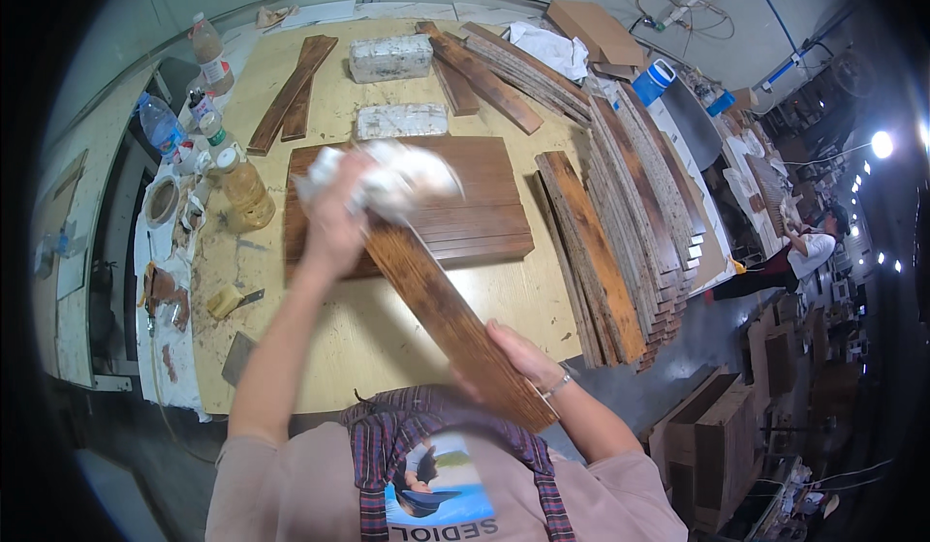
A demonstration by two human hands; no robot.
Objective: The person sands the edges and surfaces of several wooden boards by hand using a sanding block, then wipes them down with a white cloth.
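My left hand (334, 217) grips a crumpled white cloth (387, 179) and presses it on the far end of a long brown wooden plank (446, 314). My right hand (518, 353) holds the near end of that plank, which slants from upper left toward my chest. Under it, on the yellowish worktable (349, 334), lies a set of dark brown planks laid side by side (475, 203). The cloth looks blurred.
Stacked planks (639, 213) fill the table's right side. Two pale blocks (392, 58) and loose planks (291, 92) lie at the back. Bottles (242, 188) and a scraper (232, 300) stand at the left. Another person (790, 256) bends over at the right. Cardboard boxes (722, 435) sit on the floor.
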